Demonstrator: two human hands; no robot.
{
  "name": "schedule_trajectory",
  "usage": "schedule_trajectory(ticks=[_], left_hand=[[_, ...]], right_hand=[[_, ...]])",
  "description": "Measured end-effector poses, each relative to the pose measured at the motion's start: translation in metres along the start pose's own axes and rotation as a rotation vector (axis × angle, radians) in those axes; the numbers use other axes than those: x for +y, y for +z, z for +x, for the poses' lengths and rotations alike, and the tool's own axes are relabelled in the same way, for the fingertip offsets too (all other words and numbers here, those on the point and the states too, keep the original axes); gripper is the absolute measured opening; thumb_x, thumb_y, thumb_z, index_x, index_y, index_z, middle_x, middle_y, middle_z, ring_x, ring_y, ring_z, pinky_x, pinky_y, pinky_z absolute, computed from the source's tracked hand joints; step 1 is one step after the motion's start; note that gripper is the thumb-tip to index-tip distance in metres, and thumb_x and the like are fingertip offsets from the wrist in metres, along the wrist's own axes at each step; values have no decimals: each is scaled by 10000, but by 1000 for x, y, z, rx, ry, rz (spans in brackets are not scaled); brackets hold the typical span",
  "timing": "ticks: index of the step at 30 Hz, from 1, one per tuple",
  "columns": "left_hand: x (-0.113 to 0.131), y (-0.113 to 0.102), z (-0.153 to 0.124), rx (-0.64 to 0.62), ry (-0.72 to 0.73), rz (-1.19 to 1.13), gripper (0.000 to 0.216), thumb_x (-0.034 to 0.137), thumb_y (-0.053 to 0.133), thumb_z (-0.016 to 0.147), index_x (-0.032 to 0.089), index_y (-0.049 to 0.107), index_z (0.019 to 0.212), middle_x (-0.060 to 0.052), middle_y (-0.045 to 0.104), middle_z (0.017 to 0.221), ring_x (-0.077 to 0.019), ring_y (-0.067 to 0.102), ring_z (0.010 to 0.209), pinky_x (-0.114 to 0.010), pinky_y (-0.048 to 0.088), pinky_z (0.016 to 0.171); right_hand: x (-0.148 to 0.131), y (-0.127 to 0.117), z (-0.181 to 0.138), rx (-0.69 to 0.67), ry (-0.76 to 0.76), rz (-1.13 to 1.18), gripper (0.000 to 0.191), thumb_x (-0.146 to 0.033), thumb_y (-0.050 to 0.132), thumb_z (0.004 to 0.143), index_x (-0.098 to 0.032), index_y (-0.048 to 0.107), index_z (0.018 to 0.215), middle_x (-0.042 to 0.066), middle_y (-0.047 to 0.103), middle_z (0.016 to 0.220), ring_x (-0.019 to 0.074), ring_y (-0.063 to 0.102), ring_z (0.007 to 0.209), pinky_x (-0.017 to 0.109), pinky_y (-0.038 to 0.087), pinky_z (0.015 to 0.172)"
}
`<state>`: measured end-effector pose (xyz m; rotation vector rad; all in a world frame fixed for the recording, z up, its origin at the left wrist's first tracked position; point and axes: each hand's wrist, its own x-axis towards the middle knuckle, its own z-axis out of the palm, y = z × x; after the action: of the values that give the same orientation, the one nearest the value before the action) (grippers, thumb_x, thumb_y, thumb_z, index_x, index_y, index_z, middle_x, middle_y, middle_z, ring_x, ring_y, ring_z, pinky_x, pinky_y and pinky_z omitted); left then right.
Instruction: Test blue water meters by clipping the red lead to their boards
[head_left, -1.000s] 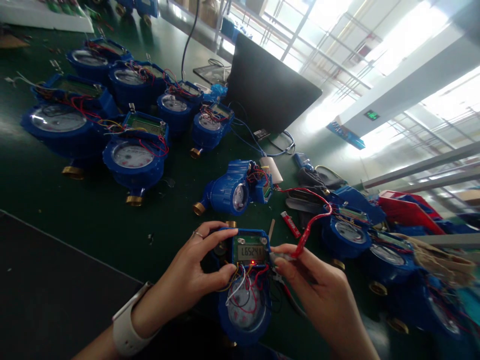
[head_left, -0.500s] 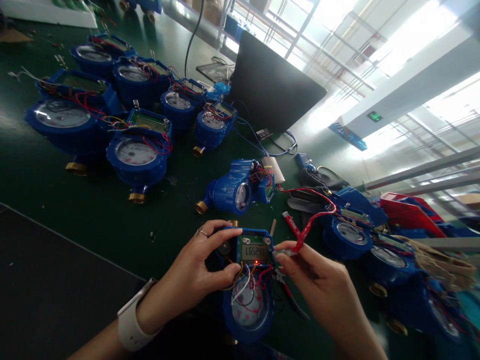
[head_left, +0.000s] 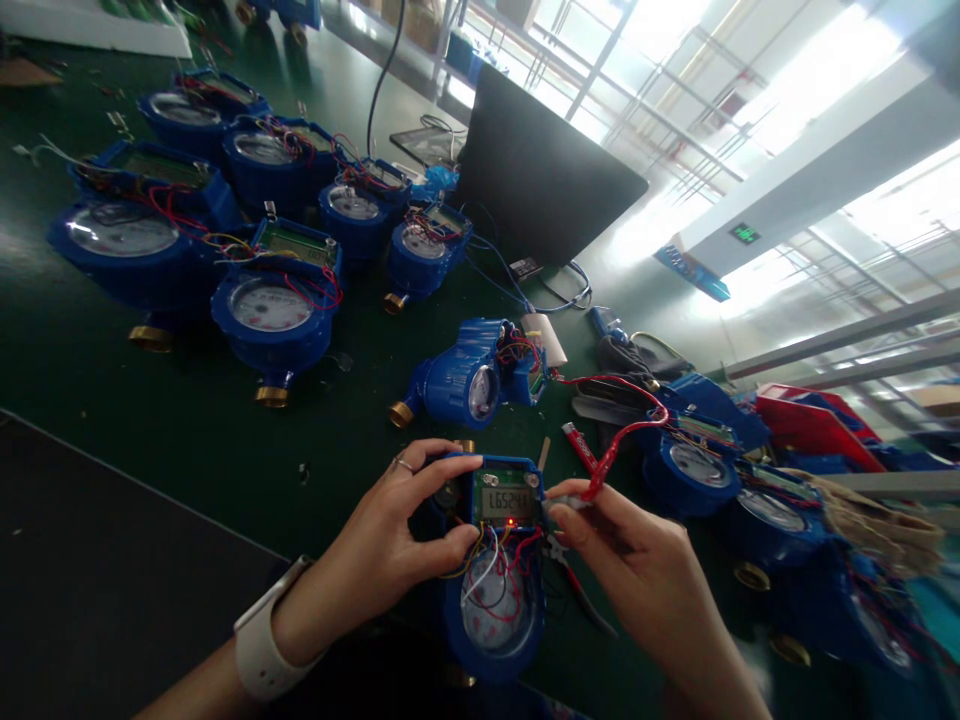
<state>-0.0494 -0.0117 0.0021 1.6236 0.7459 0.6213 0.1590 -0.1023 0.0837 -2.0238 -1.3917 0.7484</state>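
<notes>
In front of me at the bottom centre is a blue water meter (head_left: 491, 610) with its electronics exposed. Its display (head_left: 506, 502) shows characters, and a red light glows just below. My left hand (head_left: 405, 520) grips the left side of the display housing between thumb and fingers. Pinched in my right hand (head_left: 619, 540) is the grey end of a red cable (head_left: 626, 430), held against the housing's right side. Loose coloured wires (head_left: 495, 575) lie over the dial. Red-handled pliers (head_left: 581, 590) rest partly hidden beneath my right hand.
Several blue water meters (head_left: 270, 300) stand at the left, more (head_left: 694, 470) at the right. Another meter (head_left: 465, 375) lies tipped ahead, by a white box (head_left: 544, 338). A dark laptop (head_left: 547, 165) stands behind. A red bin (head_left: 814, 425) is at the far right.
The view has shifted very slightly. Both hands keep their places on the meter and cable end, and the red light stays lit.
</notes>
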Motion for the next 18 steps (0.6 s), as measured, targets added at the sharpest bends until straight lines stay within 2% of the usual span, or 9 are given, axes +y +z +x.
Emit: schedule_trajectory(ticks=[9,15,18], left_hand=[[-1,-1,0,11,12,6,456,278,649,821,371,595,1264,-29,513,1340,-262,531,1229,-431,434,1049],[0,-1,-1,8,5,15,460,276,656,817,364,596,1264,-34,513,1342,-264,532,1227,-431,436,1048],[-1,-1,0,5,5,12,459,280,659,817,369,596,1263,-31,515,1338,-262,533,1226,-426,436,1047]], right_hand=[[-2,3,-3,43,43,17,158,-345,651,868,-207,715,911,-6,702,699,155,676,611,218,548,565],[1,1,0,10,-29,-28,151,-327,643,875,-197,711,911,-5,693,678,146,665,575,208,548,535],[-1,1,-1,33,1,-11,155,-335,643,874,-199,714,901,-6,690,675,149,667,591,207,542,541]])
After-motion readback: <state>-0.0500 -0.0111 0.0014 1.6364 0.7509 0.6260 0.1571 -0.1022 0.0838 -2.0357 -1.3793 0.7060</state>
